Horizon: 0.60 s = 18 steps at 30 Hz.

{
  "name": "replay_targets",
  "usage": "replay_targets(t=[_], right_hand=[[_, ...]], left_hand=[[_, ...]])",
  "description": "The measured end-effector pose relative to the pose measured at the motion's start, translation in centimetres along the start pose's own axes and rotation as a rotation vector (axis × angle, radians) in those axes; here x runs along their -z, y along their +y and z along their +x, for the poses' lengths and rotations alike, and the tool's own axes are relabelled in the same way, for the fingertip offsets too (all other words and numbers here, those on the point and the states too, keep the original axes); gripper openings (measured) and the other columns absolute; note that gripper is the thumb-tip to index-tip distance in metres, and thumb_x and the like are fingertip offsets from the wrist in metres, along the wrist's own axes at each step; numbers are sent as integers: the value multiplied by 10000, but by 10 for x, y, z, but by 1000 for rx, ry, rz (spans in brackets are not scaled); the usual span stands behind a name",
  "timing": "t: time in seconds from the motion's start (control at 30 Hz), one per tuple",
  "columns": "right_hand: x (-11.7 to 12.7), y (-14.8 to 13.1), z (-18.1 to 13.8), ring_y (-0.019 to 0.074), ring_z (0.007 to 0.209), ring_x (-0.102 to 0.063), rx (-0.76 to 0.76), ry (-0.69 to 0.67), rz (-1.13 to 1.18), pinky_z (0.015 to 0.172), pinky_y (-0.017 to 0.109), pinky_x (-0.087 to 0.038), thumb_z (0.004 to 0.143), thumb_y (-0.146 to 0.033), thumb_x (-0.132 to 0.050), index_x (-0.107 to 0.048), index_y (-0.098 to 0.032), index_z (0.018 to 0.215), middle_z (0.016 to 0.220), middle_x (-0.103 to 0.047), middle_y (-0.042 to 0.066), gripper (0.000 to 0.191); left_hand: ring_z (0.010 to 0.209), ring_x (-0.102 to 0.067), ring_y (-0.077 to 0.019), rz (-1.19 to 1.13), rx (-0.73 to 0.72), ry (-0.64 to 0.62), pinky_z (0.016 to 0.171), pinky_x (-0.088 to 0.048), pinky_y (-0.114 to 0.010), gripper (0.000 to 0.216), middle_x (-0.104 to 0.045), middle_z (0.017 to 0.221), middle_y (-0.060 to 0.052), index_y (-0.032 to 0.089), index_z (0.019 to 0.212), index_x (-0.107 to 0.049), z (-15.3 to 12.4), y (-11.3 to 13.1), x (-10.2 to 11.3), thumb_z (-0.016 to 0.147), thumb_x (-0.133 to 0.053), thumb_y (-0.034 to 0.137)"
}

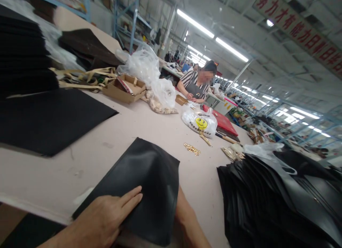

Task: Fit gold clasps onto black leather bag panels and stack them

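A black leather-like panel (149, 176) lies at the near edge of the table, its middle bulging upward. My left hand (108, 212) rests on top of it with the fingers stretched out and lying flat. From the right side, my right hand (184, 207) reaches beneath or inside the panel; its fingers are hidden, and only the wrist and forearm show. Beyond the panel, a small heap of gold-coloured metal pieces (191, 149) lies on the table, with a row of similar gold pieces (205, 140) near it.
Black pieces are piled at right (256, 201); a dark stack (24, 59) rises at left, above a flat black sheet (53, 119). Farther back are a cardboard box (124, 94), a smiley plastic bag (200, 123) and red sheets (221, 120). A co-worker (197, 84) works across the table.
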State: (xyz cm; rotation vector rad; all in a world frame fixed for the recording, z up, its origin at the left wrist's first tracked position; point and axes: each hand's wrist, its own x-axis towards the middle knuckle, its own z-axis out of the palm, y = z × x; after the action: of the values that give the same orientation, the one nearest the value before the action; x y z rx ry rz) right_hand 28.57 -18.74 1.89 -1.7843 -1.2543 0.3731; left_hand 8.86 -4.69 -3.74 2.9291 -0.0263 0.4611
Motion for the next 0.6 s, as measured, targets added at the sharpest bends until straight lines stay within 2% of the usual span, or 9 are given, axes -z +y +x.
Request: replay_targets(t=[0.03, 0.1, 0.17, 0.2, 0.27, 0.37, 0.47, 0.6], right_hand=[[14, 9, -1, 215, 1106, -598, 9, -24, -112, 976, 380, -492, 963, -253, -549, -641, -215, 1192, 1227, -633, 70, 250], [46, 29, 2, 199, 1096, -598, -53, -3, -490, 977, 306, -469, 950, -162, -490, -668, -220, 1171, 1172, -664, 65, 289], [78, 49, 13, 207, 1090, -600, -192, 112, -845, 969, 288, -449, 953, -125, -435, -650, -183, 1222, 1152, -676, 93, 349], [91, 59, 20, 215, 1091, -600, -257, 158, -949, 970, 289, -439, 962, -124, -416, -635, -164, 1252, 1153, -678, 109, 366], [108, 76, 35, 235, 1103, -595, -315, 162, -1024, 973, 300, -425, 970, -125, -405, -627, -143, 1274, 1157, -682, 130, 378], [113, 93, 54, 248, 1079, -609, -359, 113, -1051, 946, 309, -433, 949, -73, -399, -682, -113, 1169, 1113, -696, 156, 361], [108, 101, 66, 255, 1055, -640, -431, 71, -1086, 909, 311, -450, 917, -20, -397, -707, -64, 1060, 1080, -698, 201, 343], [110, 97, 79, 266, 1008, -685, -493, 23, -1098, 868, 317, -479, 895, -37, -461, -711, -50, 1029, 1035, -708, 233, 284]], left_hand=[[918, -728, -238, -4, 2, -20, 793, -599, -347, 878, -492, 1479, -82, 183, 1404, -492, 0, 0, -6, 541, -443, 30], [981, -716, -247, -36, 12, -33, 843, -588, -347, 923, -465, 1500, -65, 206, 1423, -471, -2, 0, -12, 515, -460, 41], [1072, -689, -259, -77, 29, -11, 899, -569, -338, 971, -445, 1516, -50, 235, 1446, -433, -4, -2, -13, 493, -477, 57], [1102, -677, -265, -97, 28, 5, 913, -563, -335, 999, -439, 1521, -45, 250, 1459, -407, -5, -3, -14, 479, -483, 67], [1135, -662, -276, -125, 3, 28, 921, -561, -335, 1057, -429, 1525, -36, 277, 1480, -352, -6, -7, -14, 448, -483, 84], [1139, -663, -268, -126, -34, 2, 915, -565, -328, 1071, -434, 1520, -35, 285, 1488, -317, -6, -10, -12, 447, -479, 92], [1136, -664, -257, -99, 12, -38, 905, -564, -342, 1014, -449, 1512, -39, 278, 1465, -355, -2, -5, -5, 477, -478, 85], [1073, -686, -271, -65, 100, -112, 849, -568, -392, 918, -474, 1497, -62, 235, 1396, -466, 5, 12, 3, 492, -479, 78]])
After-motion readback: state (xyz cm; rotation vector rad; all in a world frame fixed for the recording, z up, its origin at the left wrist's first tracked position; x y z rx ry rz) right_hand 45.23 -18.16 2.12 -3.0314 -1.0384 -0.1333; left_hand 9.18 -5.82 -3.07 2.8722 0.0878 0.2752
